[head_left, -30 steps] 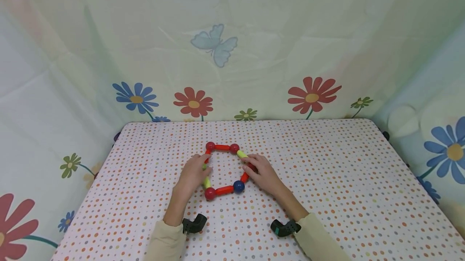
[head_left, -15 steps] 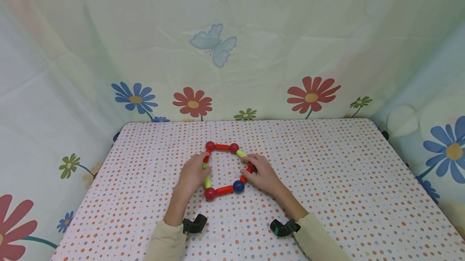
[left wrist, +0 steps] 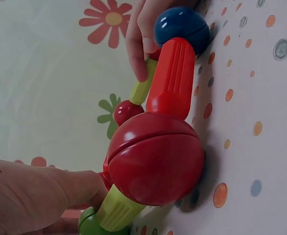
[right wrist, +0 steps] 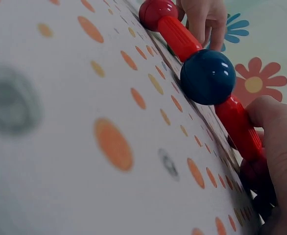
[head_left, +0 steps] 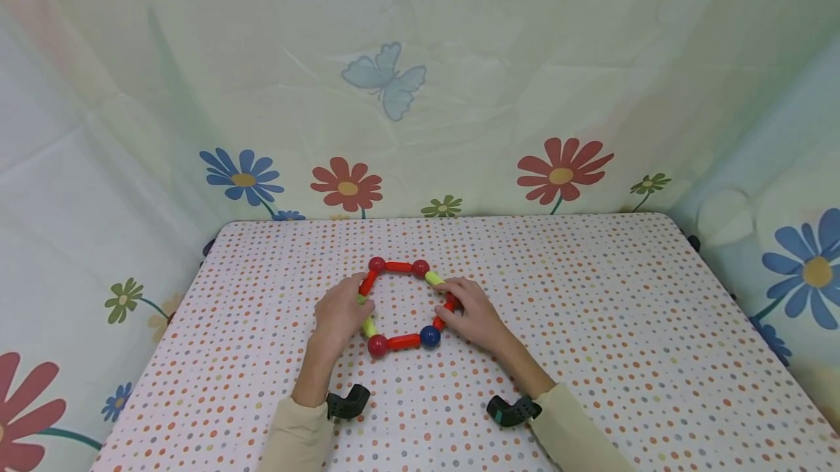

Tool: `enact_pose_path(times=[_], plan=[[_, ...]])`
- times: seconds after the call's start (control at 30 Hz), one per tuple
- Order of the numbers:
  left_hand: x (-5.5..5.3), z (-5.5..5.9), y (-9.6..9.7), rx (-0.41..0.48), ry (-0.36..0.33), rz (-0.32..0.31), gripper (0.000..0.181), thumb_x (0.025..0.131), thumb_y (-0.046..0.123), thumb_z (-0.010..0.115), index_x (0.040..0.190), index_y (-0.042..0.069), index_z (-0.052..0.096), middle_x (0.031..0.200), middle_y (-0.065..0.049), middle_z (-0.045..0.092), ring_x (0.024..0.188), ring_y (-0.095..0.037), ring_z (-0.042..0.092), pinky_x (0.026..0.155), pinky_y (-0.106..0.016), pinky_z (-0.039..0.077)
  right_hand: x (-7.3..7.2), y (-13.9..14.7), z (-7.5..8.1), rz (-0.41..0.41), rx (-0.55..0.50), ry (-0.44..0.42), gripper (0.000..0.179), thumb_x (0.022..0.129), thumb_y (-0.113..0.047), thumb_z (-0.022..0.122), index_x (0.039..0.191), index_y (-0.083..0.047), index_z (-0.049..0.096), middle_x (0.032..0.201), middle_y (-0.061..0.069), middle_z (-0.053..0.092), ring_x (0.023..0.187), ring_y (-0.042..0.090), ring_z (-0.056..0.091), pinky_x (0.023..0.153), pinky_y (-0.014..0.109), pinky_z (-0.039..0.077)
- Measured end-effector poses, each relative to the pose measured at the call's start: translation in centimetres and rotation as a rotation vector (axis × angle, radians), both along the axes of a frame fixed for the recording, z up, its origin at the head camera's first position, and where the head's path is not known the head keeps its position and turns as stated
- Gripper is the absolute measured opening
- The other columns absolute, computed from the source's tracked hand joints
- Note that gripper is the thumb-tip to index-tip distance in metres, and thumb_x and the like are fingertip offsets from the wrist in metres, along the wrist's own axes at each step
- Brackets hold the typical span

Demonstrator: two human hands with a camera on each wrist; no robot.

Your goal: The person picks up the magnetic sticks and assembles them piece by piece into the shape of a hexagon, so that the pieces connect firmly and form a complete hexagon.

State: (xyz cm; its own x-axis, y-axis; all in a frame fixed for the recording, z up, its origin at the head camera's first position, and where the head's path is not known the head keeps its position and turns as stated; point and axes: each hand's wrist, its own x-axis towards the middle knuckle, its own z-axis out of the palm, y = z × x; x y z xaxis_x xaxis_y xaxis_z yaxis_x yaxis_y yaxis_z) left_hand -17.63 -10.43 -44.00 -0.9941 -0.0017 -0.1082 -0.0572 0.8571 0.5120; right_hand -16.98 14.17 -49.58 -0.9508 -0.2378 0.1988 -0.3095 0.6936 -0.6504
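A six-sided ring of magnetic building sticks and balls lies on the dotted table (head_left: 564, 355). Along its back edge, a red stick (head_left: 398, 266) joins two red balls. The front edge has a red ball (head_left: 378, 346), a red stick (head_left: 404, 341) and a blue ball (head_left: 430, 336). My left hand (head_left: 337, 314) grips the left corner, thumb and fingers around a green ball (left wrist: 90, 223) beside a yellow-green stick (left wrist: 119, 208). My right hand (head_left: 475, 315) holds the right corner at a red ball (right wrist: 256, 174), its thumb along a red stick (right wrist: 239, 127).
A flowered cloth backdrop (head_left: 459, 93) hangs behind the table and at both sides. Black wrist cameras sit at the left wrist (head_left: 348, 403) and right wrist (head_left: 514, 411).
The left hand has drawn the green-ball corner outward to the left, so the ring's left side bends out more. The right hand has stayed about in place.
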Motion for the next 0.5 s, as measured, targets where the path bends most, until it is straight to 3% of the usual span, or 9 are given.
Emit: enact_pose_path(times=[0.2, 0.3, 0.4, 0.5], plan=[[0.1, 0.0, -0.2, 0.034, 0.012, 0.003, 0.056, 0.084, 0.014, 0.068, 0.138, 0.010, 0.052, 0.110, -0.012, 0.064, 0.063, -0.018, 0.051, 0.052, -0.027, 0.039, 0.0, 0.0, 0.1, 0.007, 0.007, -0.001, 0.038, 0.087, -0.028, 0.066, 0.123, -0.017, 0.065, 0.132, 0.011, 0.057, 0.126, 0.032, 0.049, 0.104, 0.055, 0.040], [0.0, -0.2, -0.2, 0.068, 0.015, -0.001, 0.057, 0.085, 0.013, 0.067, 0.140, 0.009, 0.050, 0.121, -0.014, 0.062, 0.070, -0.020, 0.054, 0.055, -0.028, 0.041, 0.1, 0.0, 0.2, 0.011, 0.002, 0.001, 0.038, 0.087, -0.027, 0.066, 0.123, -0.017, 0.065, 0.132, 0.011, 0.057, 0.126, 0.032, 0.049, 0.104, 0.055, 0.039], [-0.1, -0.6, -0.1, 0.115, 0.016, -0.022, 0.058, 0.088, 0.011, 0.063, 0.143, 0.009, 0.046, 0.138, -0.014, 0.055, 0.092, -0.024, 0.056, 0.070, -0.034, 0.048, 0.1, 0.0, 0.2, 0.021, 0.000, 0.016, 0.036, 0.087, -0.028, 0.066, 0.122, -0.016, 0.065, 0.132, 0.011, 0.057, 0.126, 0.032, 0.049, 0.104, 0.055, 0.040], [-0.2, -1.0, -0.1, 0.153, 0.017, -0.057, 0.058, 0.090, 0.009, 0.058, 0.145, 0.011, 0.044, 0.148, -0.012, 0.046, 0.120, -0.028, 0.051, 0.094, -0.044, 0.047, 0.1, 0.1, 0.1, 0.043, 0.007, 0.035, 0.033, 0.089, -0.031, 0.066, 0.119, -0.017, 0.068, 0.134, 0.011, 0.056, 0.125, 0.033, 0.050, 0.101, 0.055, 0.041]])
